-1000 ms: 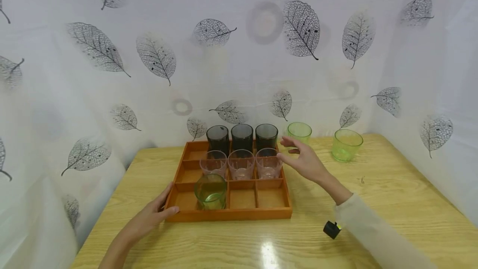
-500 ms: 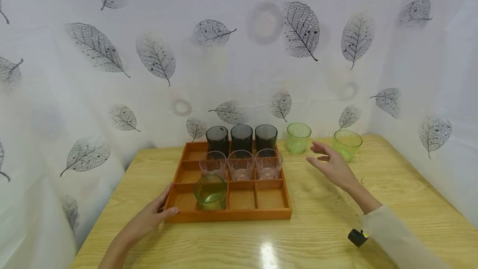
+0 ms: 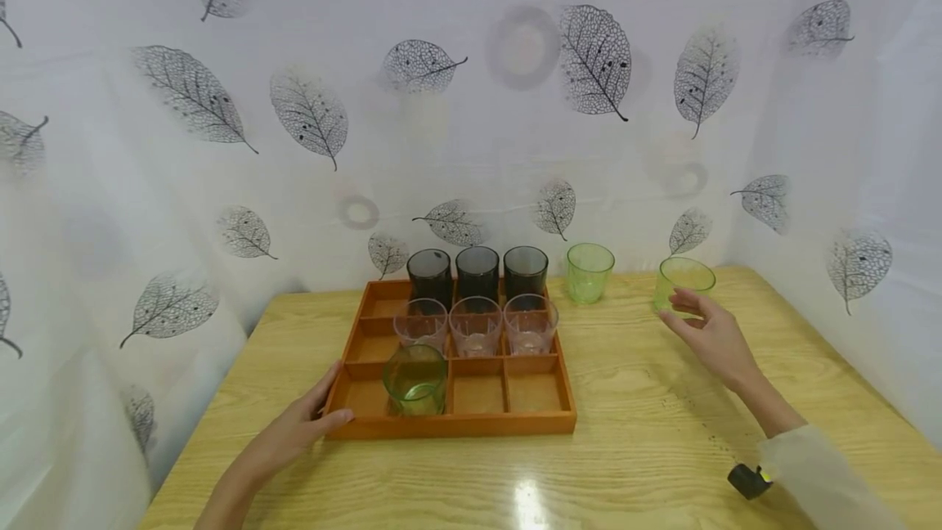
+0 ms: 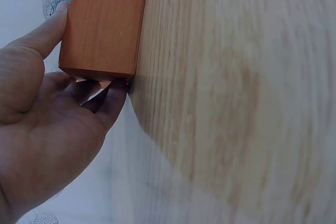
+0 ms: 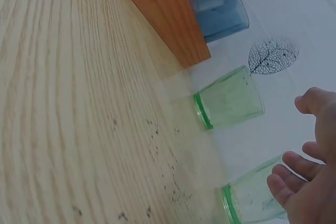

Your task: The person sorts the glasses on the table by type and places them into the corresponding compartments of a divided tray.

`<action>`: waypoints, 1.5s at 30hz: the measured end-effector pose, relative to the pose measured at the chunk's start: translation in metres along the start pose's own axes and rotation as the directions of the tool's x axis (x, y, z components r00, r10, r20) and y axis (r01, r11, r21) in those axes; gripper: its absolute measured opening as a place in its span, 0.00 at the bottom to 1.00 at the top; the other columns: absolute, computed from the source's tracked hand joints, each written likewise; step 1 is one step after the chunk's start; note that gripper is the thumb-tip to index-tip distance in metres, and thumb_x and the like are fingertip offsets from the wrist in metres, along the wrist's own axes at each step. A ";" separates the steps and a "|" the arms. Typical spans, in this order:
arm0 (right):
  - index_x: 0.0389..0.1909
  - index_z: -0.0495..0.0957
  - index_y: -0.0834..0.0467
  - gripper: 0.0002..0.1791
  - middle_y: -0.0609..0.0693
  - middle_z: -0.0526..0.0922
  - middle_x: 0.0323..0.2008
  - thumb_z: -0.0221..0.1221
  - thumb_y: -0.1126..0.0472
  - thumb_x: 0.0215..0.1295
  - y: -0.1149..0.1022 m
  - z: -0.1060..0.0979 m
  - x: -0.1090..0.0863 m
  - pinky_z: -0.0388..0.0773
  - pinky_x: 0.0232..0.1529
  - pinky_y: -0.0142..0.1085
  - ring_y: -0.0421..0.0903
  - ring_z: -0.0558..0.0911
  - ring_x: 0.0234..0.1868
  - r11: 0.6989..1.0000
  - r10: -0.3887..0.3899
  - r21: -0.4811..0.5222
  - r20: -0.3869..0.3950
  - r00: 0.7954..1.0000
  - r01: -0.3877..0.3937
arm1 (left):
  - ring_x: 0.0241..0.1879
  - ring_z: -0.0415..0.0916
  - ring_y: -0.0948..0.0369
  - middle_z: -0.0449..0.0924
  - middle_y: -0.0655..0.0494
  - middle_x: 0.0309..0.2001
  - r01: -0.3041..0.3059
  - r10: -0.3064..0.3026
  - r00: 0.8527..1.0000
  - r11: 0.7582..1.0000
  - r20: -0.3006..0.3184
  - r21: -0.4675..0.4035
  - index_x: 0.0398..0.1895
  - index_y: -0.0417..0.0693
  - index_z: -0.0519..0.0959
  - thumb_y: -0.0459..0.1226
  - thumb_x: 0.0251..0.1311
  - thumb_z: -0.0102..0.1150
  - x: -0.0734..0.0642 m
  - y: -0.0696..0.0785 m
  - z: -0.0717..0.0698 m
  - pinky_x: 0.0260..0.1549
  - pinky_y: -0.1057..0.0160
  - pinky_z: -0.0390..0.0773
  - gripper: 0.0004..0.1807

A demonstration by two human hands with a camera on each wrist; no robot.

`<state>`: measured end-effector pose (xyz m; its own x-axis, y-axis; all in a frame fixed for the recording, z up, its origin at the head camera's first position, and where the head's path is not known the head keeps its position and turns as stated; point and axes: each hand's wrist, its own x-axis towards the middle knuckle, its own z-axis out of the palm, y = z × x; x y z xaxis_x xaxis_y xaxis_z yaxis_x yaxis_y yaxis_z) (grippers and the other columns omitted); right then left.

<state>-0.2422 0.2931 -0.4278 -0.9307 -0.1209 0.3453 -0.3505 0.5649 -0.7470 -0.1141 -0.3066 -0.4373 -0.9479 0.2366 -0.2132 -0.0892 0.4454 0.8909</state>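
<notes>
At the front left corner of an orange-brown wooden divided tray (image 3: 456, 426), my left hand (image 3: 287, 432) grips the wall, thumb at the rim and fingers round the side; the left wrist view shows this hand (image 4: 58, 98) at the corner. My right hand (image 3: 717, 342) holds nothing. Its loosely bent fingers are just in front of a green glass (image 3: 686, 273), hiding part of it. Another green glass (image 3: 589, 276) stands beside the tray's back right. Inside the tray, a green glass (image 3: 414, 383) occupies the front row, three clear pinkish glasses (image 3: 476, 332) the middle, three dark grey glasses (image 3: 477, 272) the back.
A pale wood-grain table (image 3: 625, 464) carries everything. Behind and to both sides hangs a white curtain (image 3: 471, 137) printed with dark leaves. A small black device (image 3: 749, 481) is by the right sleeve (image 3: 824, 473).
My right hand has moved right, away from the tray's middle-row glass, past the nearer green glass to the farther one. My left hand and the tray have stayed put.
</notes>
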 end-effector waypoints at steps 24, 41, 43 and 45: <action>0.79 0.45 0.74 0.51 0.77 0.60 0.72 0.60 0.45 0.75 0.047 -0.038 0.011 0.72 0.45 0.20 0.75 0.65 0.67 0.980 0.195 -0.028 -0.041 0.980 -0.196 | 0.79 0.32 0.36 0.27 0.43 0.83 0.014 -0.014 1.000 1.000 -0.004 0.017 0.85 0.50 0.33 0.46 0.79 0.52 0.000 0.000 0.001 0.72 0.31 0.46 0.46; 0.80 0.37 0.73 0.58 0.80 0.48 0.75 0.63 0.44 0.73 0.050 -0.023 0.044 0.57 0.68 0.70 0.76 0.54 0.74 0.976 0.204 0.071 0.018 0.979 -0.205 | 0.79 0.32 0.36 0.27 0.42 0.83 0.013 -0.013 1.000 1.000 -0.011 0.017 0.85 0.51 0.34 0.46 0.79 0.52 -0.001 0.002 0.000 0.72 0.30 0.47 0.46; 0.79 0.43 0.74 0.54 0.79 0.54 0.73 0.63 0.45 0.73 0.052 -0.020 0.046 0.66 0.64 0.64 0.72 0.59 0.71 0.978 0.199 0.061 0.010 0.980 -0.199 | 0.79 0.32 0.37 0.27 0.43 0.83 0.014 -0.014 1.000 1.000 -0.008 0.020 0.85 0.52 0.33 0.46 0.79 0.52 -0.001 0.001 0.000 0.72 0.31 0.46 0.46; 0.76 0.49 0.75 0.50 0.76 0.60 0.68 0.63 0.45 0.73 0.054 -0.018 0.047 0.69 0.56 0.58 0.69 0.63 0.66 0.981 0.190 0.044 -0.001 0.982 -0.190 | 0.79 0.32 0.37 0.27 0.43 0.83 0.011 -0.010 1.000 1.000 -0.008 0.027 0.85 0.52 0.34 0.46 0.79 0.52 -0.001 0.001 0.000 0.72 0.31 0.46 0.46</action>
<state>-0.3026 0.3322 -0.4415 -0.9803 -0.0106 0.1974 -0.1716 0.5409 -0.8234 -0.1134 -0.3068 -0.4360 -0.9494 0.2248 -0.2191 -0.0909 0.4711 0.8774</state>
